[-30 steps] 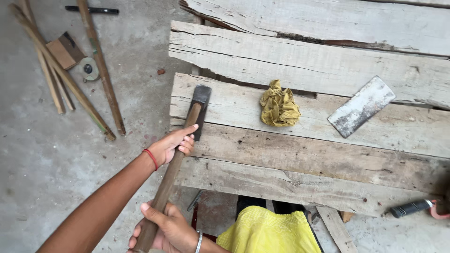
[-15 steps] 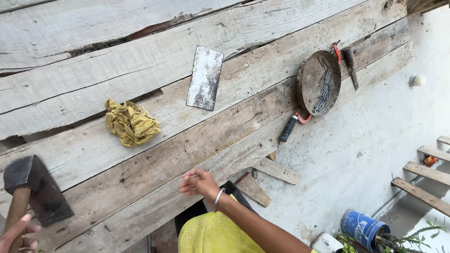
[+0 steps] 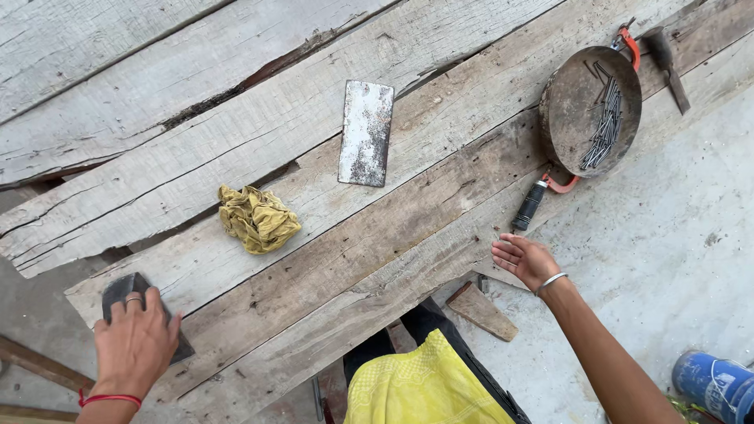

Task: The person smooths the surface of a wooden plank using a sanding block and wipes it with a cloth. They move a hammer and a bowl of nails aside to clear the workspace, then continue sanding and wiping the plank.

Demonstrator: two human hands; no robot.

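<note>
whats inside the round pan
A loose bunch of nails lies in the pan, toward its right side; the rest of the bottom is bare. What is beneath the nails is hidden.

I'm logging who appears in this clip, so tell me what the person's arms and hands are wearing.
Both arms are bare, with no sleeves or gloves. The left hand has a thin ring on one of its fingers and a red thread band around the wrist. The right hand has a slim silver bangle at the wrist.

Yellow shirt [image 3: 428, 385], red wristband [image 3: 110, 399], silver bangle [image 3: 552, 280], finger ring [image 3: 133, 299].
</note>
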